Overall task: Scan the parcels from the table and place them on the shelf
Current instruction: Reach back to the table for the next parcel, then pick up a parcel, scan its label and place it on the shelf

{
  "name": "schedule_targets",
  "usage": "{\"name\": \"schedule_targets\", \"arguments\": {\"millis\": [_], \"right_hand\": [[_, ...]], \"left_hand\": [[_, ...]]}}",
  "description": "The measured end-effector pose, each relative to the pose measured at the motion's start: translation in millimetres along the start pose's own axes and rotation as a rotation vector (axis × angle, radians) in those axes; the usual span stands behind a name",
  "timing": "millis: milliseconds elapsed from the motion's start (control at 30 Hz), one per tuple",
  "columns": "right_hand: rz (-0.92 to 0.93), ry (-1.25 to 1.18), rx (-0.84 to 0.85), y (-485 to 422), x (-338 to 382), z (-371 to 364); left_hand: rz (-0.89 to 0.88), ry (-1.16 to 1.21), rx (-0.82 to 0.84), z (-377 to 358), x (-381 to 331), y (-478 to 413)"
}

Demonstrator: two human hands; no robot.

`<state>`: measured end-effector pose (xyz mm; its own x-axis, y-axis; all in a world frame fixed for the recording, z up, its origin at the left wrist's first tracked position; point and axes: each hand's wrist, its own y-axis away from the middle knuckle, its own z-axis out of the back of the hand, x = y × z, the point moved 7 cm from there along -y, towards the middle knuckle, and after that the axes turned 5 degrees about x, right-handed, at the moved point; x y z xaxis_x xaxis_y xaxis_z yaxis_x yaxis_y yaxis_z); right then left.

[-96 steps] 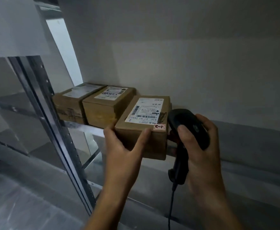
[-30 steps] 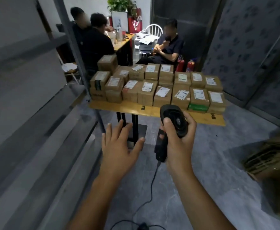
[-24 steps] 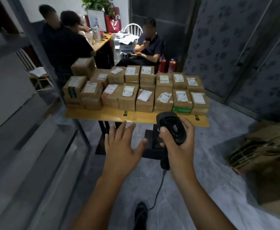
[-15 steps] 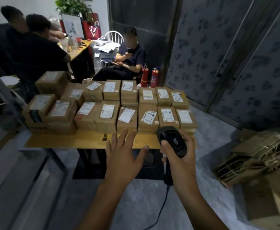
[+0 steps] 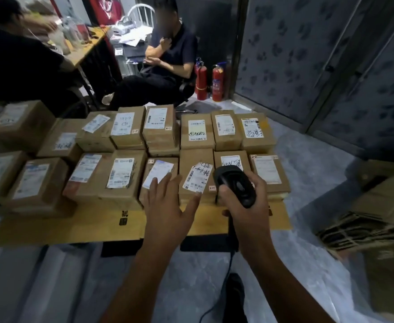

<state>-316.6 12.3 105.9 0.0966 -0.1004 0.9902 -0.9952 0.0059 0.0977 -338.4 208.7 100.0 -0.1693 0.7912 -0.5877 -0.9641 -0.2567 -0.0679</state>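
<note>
1. The left hand (image 5: 168,206) is stretched out palm down just below the middle of the view. Its fingers are straight and spread wide, and it holds nothing.
2. It hovers over the near edge of the yellow-brown wooden table (image 5: 86,222). Its fingertips lie over the near end of a brown cardboard parcel with a slanted white label (image 5: 155,176); I cannot tell whether they touch it.
3. The thumb points toward 1 o'clock. Its tip is at the near edge of the neighbouring brown cardboard parcel with a handwritten white label (image 5: 197,176).
4. The right hand (image 5: 249,213), at 3 o'clock from the left, has its fingers wrapped tightly round a black handheld barcode scanner (image 5: 236,185). The scanner's head is raised in front of the front row of boxes.
5. A thin black cable (image 5: 230,259) drops from the scanner's handle toward 6 o'clock.
6. The brown cardboard parcels (image 5: 121,180) to be scanned sit on the table with their labels up. They are packed side by side in rows from 9 o'clock to 2 o'clock.
7. Beyond the table at 12 o'clock, a seated person in dark clothes (image 5: 168,57) is in view.
8. Two red fire extinguishers (image 5: 201,78) stand on the floor at 1 o'clock.
9. A stack of flattened brown cardboard (image 5: 366,217) lies at 3 o'clock.
</note>
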Motion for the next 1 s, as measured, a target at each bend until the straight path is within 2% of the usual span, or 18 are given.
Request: {"name": "schedule_targets", "arguments": {"millis": [200, 367, 567, 800, 1000], "right_hand": [[-0.035, -0.035, 0.076, -93, 4, 5], [-0.186, -0.229, 0.109, -145, -2, -20], [-0.193, -0.150, 0.208, -186, -10, -56], [-0.191, -0.050, 0.201, -230, -15, -87], [-0.198, 0.044, 0.177, -270, -25, -118]], "left_hand": [[0.041, -0.060, -0.023, -17, -6, -72], [0.127, -0.099, -0.091, -10, 2, -113], [0.174, -0.117, -0.161, -2, 33, -170], [0.218, -0.095, -0.043, -13, 78, -258], [0.136, -0.167, 0.018, -48, 108, -308]]}}
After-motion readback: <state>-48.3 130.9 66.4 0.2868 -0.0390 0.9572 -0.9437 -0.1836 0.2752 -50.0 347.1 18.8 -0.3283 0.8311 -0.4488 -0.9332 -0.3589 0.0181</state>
